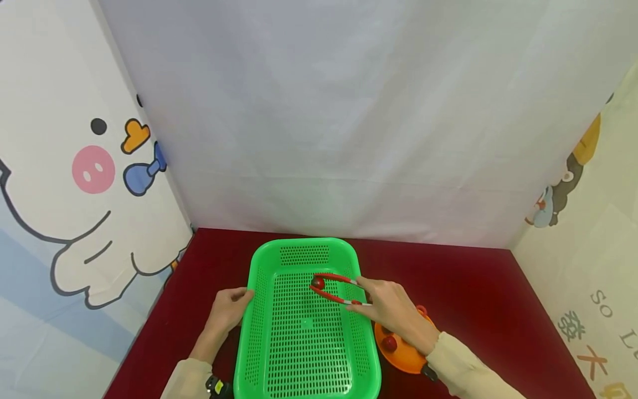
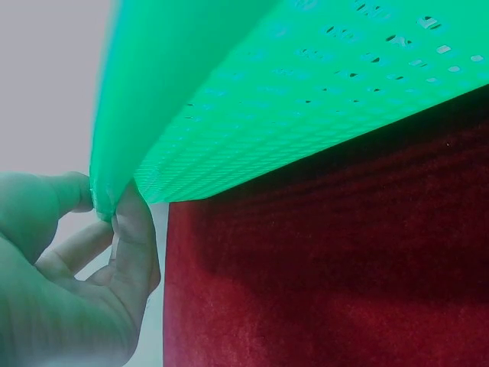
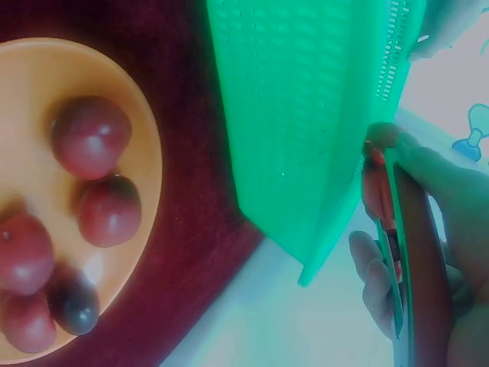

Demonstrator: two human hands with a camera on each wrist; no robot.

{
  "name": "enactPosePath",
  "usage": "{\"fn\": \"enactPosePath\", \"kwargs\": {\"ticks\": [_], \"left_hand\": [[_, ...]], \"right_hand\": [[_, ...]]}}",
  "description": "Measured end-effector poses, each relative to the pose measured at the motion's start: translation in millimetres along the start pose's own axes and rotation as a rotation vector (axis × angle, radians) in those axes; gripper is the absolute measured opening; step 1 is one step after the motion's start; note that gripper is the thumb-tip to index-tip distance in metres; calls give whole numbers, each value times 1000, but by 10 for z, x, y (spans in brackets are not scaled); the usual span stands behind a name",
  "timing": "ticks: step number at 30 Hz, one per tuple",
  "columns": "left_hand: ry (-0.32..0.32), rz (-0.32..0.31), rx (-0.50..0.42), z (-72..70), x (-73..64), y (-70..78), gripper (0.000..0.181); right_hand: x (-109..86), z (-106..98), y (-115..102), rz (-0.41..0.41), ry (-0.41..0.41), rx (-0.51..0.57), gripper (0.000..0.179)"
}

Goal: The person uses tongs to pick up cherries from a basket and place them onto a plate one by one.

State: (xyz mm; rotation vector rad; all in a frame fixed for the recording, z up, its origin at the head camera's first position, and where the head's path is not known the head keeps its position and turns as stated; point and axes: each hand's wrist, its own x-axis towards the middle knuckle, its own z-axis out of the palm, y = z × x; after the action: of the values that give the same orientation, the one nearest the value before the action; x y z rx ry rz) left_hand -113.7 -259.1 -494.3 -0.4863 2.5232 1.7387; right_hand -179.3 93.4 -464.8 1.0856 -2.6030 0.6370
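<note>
A long green perforated basket (image 1: 311, 242) lies in the middle of the head view. Its left rim is pinched between the thumb and fingers of my left hand (image 1: 229, 310), as the left wrist view shows up close. My right hand (image 1: 391, 305) grips red tongs (image 1: 329, 296) and reaches in over the basket's right side. Between the tong tips sits one small red round fruit, like a cherry tomato (image 1: 318, 284), above the basket floor; whether it touches the floor I cannot tell. Beneath my right forearm is an orange plate (image 1: 405, 366), partly hidden.
Several red cherry tomatoes (image 3: 111, 212) and a darker one (image 3: 74, 300) lie on the plate in the right wrist view. A dark red cloth (image 1: 478, 310) covers the table. Pale curtains (image 1: 349, 111) with cartoon prints enclose the back and sides.
</note>
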Motion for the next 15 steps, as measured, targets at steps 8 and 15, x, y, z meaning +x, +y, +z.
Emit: {"fn": "enactPosePath", "kwargs": {"ticks": [8,15], "left_hand": [[-6,-2,-23,2,2,5,44],[-5,3,-14,-1,3,0,45]], "right_hand": [[-151,-43,36,1,51,24,46],[-285,-42,83,-29,129,18,49]]}}
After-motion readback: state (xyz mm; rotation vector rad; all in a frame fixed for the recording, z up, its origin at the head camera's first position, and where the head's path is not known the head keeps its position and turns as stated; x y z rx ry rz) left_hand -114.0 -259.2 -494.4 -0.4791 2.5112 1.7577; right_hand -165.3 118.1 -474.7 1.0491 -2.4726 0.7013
